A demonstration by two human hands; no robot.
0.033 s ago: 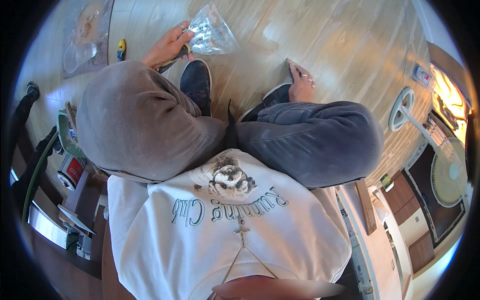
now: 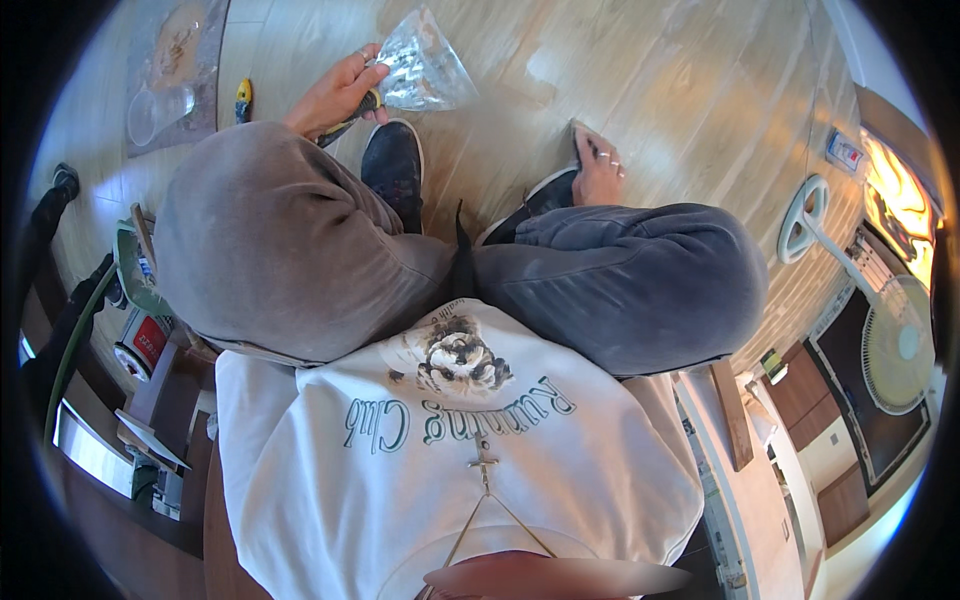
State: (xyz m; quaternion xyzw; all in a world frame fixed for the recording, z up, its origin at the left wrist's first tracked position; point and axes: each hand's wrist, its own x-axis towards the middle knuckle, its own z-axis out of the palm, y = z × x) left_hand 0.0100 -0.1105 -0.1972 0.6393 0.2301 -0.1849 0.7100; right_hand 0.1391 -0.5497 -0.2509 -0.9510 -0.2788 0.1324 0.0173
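Note:
My left hand (image 2: pixel 345 88) is closed round the yellow-and-black handle of a putty knife (image 2: pixel 425 65). Its wide, fan-shaped blade is shiny and smeared, and points up and right, beyond my left shoe (image 2: pixel 392 165). Beyond the tip of my right shoe (image 2: pixel 545 195), my right hand (image 2: pixel 600 172) reaches down to the wood-look floor (image 2: pixel 680 100). Its fingers press on a small flat tool with a dark edge (image 2: pixel 577 138); most of it is hidden under the hand, so its kind cannot be made out.
At the far left lies a board (image 2: pixel 205 55) with tan powder and a clear plastic cup (image 2: pixel 160 112). Nearby is a small yellow tool (image 2: pixel 243 100). A standing fan (image 2: pixel 905 342) and its white base (image 2: pixel 803 220) are on the right. Another person's shoe (image 2: pixel 65 180) shows at the left.
My right hand has shifted slightly left with the flat tool, which now shows more edge-on. My left hand and the putty knife have barely moved.

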